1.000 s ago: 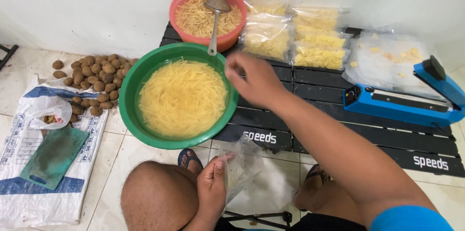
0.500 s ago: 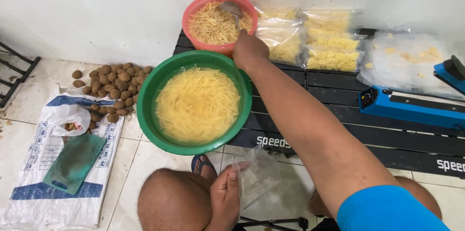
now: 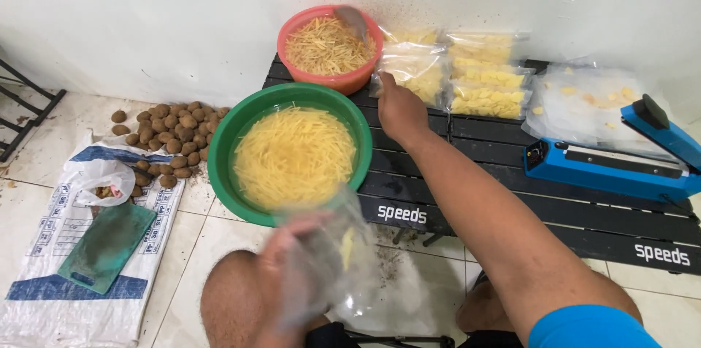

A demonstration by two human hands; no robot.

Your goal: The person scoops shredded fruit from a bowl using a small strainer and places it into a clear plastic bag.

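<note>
The step in hand looks like bagging: potato strips go from a basin into a clear bag.

The left hand [image 3: 292, 268], low in the view above the knee, is closed on the mouth of a clear plastic bag [image 3: 332, 260]. Both are blurred, so how the fingers lie cannot be told; a few yellow strips show inside the bag. Just beyond that hand sits the green basin [image 3: 219, 165], full of pale potato strips in water, partly on the floor tiles and partly against the edge of the black slatted table [image 3: 511, 194]. Far to that hand's left lie a green cutting board [image 3: 106, 246] on a white sack and a heap of small brown potatoes [image 3: 161, 140].

The right hand [image 3: 398, 111] is stretched out over the table, fingers curled and turned down. It is just beside the rim of the orange basin [image 3: 350, 81] of strips and touches, or nearly touches, a sealed bag [image 3: 416, 74]; whether it grips anything cannot be told. A ladle [image 3: 354, 23] leans in the orange basin just beyond it.

The next move likely calls for taking the ladle's handle and bringing a scoop back over the open bag without spilling.
</note>
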